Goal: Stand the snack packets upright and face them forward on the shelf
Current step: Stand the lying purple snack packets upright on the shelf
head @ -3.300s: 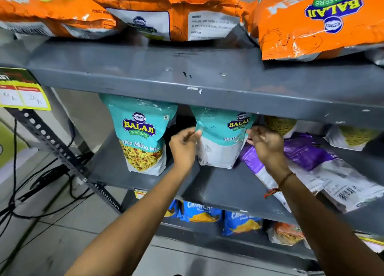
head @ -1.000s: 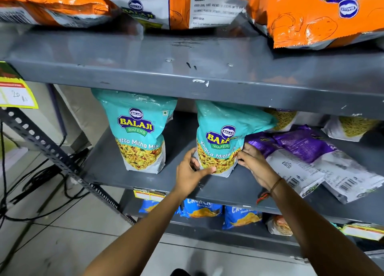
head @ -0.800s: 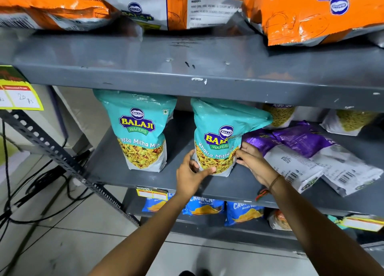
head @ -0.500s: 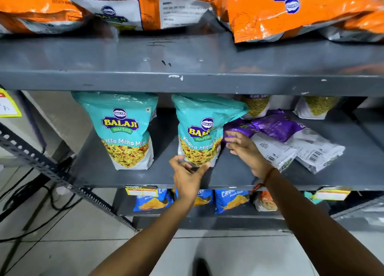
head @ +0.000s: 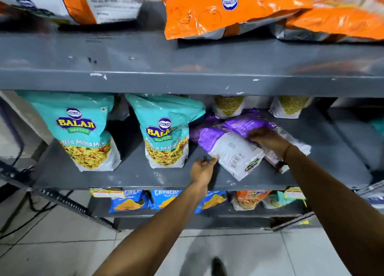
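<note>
1. Snack packets in hand now: two purple packets lying flat, back side up, on the middle shelf (head: 133, 178), right of centre. The near purple packet (head: 230, 151) shows its barcode panel, so it needs lifting and turning.
2. My left hand (head: 202, 168), nearest to me, is loosely spread with fingertips at that packet's lower left corner. Touching or just short of it, I cannot tell. Holds nothing.
3. My right hand (head: 268, 139) lies palm down across the overlap where the far purple packet (head: 247, 122) rests on the near one. Fingers curl over the film; whether they pinch it, I cannot tell.
4. Left of them, two teal packets (head: 166, 130) stand upright, fronts forward: done, by my judgement.
5. Behind the purple pair, small yellow-filled packets (head: 228, 106) stand against the back.
6. Above, orange packets (head: 226, 10) lie flat, not yet faced.
</note>
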`<state>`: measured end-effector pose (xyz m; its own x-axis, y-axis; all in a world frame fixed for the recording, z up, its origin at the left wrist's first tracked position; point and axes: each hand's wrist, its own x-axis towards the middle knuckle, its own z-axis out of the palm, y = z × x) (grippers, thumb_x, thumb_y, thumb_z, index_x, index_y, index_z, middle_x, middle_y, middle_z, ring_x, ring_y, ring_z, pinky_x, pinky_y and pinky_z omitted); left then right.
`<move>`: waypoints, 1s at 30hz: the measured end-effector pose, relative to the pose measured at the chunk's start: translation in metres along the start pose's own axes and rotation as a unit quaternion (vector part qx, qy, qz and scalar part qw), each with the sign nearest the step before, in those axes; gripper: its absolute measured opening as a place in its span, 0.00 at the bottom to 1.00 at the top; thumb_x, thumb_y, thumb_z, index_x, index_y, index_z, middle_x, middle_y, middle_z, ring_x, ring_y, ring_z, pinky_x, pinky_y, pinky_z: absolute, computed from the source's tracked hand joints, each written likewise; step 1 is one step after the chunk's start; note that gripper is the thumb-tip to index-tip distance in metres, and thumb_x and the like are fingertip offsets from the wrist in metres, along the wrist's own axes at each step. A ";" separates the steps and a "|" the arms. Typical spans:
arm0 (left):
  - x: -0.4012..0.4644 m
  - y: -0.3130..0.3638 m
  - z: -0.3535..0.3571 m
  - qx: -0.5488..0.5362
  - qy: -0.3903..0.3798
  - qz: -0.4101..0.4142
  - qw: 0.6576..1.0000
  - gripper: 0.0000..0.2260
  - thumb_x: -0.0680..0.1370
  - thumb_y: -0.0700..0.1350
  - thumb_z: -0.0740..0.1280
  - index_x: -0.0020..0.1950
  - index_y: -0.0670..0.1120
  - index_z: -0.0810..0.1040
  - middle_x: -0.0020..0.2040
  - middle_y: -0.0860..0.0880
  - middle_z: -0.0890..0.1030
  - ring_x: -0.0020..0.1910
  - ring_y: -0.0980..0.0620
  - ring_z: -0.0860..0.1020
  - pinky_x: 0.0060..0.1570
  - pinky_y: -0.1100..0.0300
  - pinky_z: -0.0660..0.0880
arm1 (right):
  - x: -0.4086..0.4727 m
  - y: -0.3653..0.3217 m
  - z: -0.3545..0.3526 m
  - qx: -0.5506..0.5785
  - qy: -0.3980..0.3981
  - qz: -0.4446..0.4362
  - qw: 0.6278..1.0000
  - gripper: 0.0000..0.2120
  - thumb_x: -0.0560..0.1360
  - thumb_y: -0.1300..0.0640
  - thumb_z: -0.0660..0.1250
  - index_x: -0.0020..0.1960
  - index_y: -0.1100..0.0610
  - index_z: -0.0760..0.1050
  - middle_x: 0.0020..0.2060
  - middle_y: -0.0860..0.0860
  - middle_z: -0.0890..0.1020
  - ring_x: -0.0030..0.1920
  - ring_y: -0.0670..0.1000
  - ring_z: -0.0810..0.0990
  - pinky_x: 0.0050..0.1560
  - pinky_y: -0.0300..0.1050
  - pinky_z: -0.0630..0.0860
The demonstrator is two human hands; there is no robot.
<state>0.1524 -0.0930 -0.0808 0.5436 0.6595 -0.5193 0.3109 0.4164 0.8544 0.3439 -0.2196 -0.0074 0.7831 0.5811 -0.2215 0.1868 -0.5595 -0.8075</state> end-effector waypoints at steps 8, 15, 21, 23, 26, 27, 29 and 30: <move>0.024 0.004 0.037 -0.001 0.142 -0.015 0.990 0.16 0.63 0.62 0.72 0.29 0.49 0.76 0.35 0.47 0.81 0.47 0.42 0.83 0.52 0.50 0.81 | 0.056 0.007 0.006 -0.147 -0.095 -0.005 0.985 0.09 0.75 0.62 0.63 0.43 0.61 0.81 0.32 0.55 0.77 0.33 0.52 0.73 0.35 0.43 0.68; 0.016 0.007 0.045 -0.007 0.233 -0.025 0.972 0.18 0.70 0.54 0.74 0.29 0.47 0.71 0.36 0.48 0.80 0.40 0.45 0.78 0.52 0.55 0.78 | 0.068 0.019 0.004 -0.275 -0.062 -0.066 0.957 0.12 0.71 0.62 0.66 0.49 0.52 0.84 0.54 0.54 0.85 0.57 0.56 0.81 0.62 0.49 0.75; 0.023 0.004 0.045 -0.027 0.230 -0.021 0.973 0.15 0.66 0.53 0.77 0.29 0.48 0.74 0.30 0.53 0.79 0.38 0.47 0.80 0.53 0.50 0.81 | 0.077 0.029 -0.004 -0.296 -0.077 -0.026 0.952 0.19 0.65 0.50 0.60 0.48 0.56 0.83 0.55 0.60 0.83 0.56 0.61 0.81 0.58 0.50 0.77; 0.023 0.004 0.045 -0.033 0.232 -0.019 0.972 0.15 0.66 0.53 0.77 0.28 0.48 0.75 0.30 0.52 0.79 0.39 0.46 0.81 0.52 0.50 0.81 | 0.084 0.031 0.000 -0.197 -0.094 0.015 0.976 0.24 0.60 0.45 0.63 0.44 0.63 0.82 0.48 0.62 0.84 0.51 0.60 0.81 0.54 0.51 0.75; 0.027 0.002 0.046 -0.048 0.229 -0.011 0.972 0.15 0.67 0.49 0.77 0.26 0.48 0.74 0.28 0.53 0.78 0.36 0.47 0.77 0.53 0.49 0.81 | 0.081 0.034 0.006 -0.098 -0.091 0.017 0.991 0.15 0.64 0.49 0.71 0.42 0.61 0.83 0.42 0.59 0.85 0.43 0.53 0.80 0.50 0.49 0.76; 0.027 0.002 0.048 -0.053 0.225 -0.007 0.973 0.14 0.67 0.48 0.76 0.26 0.47 0.75 0.28 0.53 0.78 0.35 0.48 0.76 0.52 0.50 0.81 | 0.080 0.036 0.006 -0.083 -0.079 0.011 0.993 0.08 0.68 0.56 0.72 0.43 0.60 0.84 0.43 0.59 0.85 0.44 0.52 0.79 0.52 0.48 0.76; 0.027 0.000 0.051 -0.065 0.206 0.006 0.976 0.10 0.67 0.47 0.75 0.28 0.48 0.79 0.28 0.52 0.79 0.33 0.50 0.76 0.52 0.49 0.81 | 0.073 0.038 0.004 -0.063 -0.053 0.010 0.997 0.05 0.70 0.62 0.71 0.45 0.61 0.84 0.43 0.57 0.85 0.43 0.50 0.79 0.51 0.44 0.75; 0.027 -0.001 0.052 -0.079 0.195 0.016 0.978 0.08 0.67 0.46 0.75 0.28 0.49 0.81 0.28 0.52 0.80 0.32 0.51 0.75 0.51 0.49 0.81 | 0.070 0.037 0.002 -0.054 -0.045 0.004 0.998 0.06 0.70 0.63 0.71 0.46 0.62 0.84 0.43 0.56 0.85 0.41 0.49 0.79 0.49 0.43 0.75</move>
<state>0.2072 -0.1076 -0.0945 0.2034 0.8487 -0.4881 0.1572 0.4638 0.8719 0.4042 -0.1990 -0.0541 0.7294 0.6243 -0.2797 0.2476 -0.6220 -0.7429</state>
